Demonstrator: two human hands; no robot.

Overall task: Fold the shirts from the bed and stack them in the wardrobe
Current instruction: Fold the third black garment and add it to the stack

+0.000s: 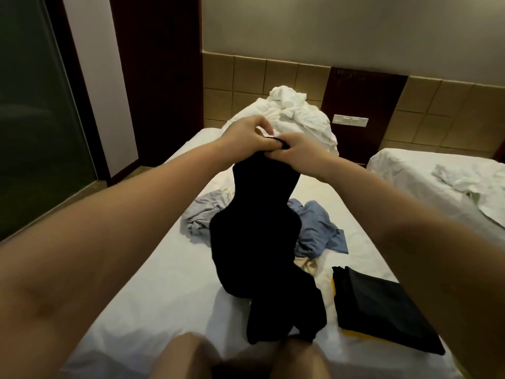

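bed [142, 283]: white sheet, the work surface, runs away from cam. bedding heap [297, 116] bunched at far end. 2nd bed [410, 173] off to the right, not involved.

black shirt [254, 242]: held up over mid-bed, hangs as a twisted column, lower end on the sheet near the knees. Not spread, no fold in it yet.

folded shirt [382, 305]: dark, flat on the sheet just right of the hanging one, yellow edge showing under it. Looks like 1 done. Wardrobe not in view.

blue shirt [319, 231] + grey shirt [202, 214]: crumpled behind the hanging one, one each side, untouched.

L hand [243, 135] / R hand [300, 151]: touching each other at the top of the black shirt, fingers curled, both clamped on the same bunch of fabric. Collar or shoulder? Can't tell, too dark.

Step IMO: open it out before folding. To do it well:
- keep one hand pinned, slide the other along the top edge to a shoulder seam
- hands apart till the fabric hangs flat, one shake to kill the twist
- lay on bare sheet, near side, clear of the folded shirt and the crumpled pair
- smooth, then sleeves in

Risk: hem snags the blue shirt or knocks the folded shirt out of square on the way down.
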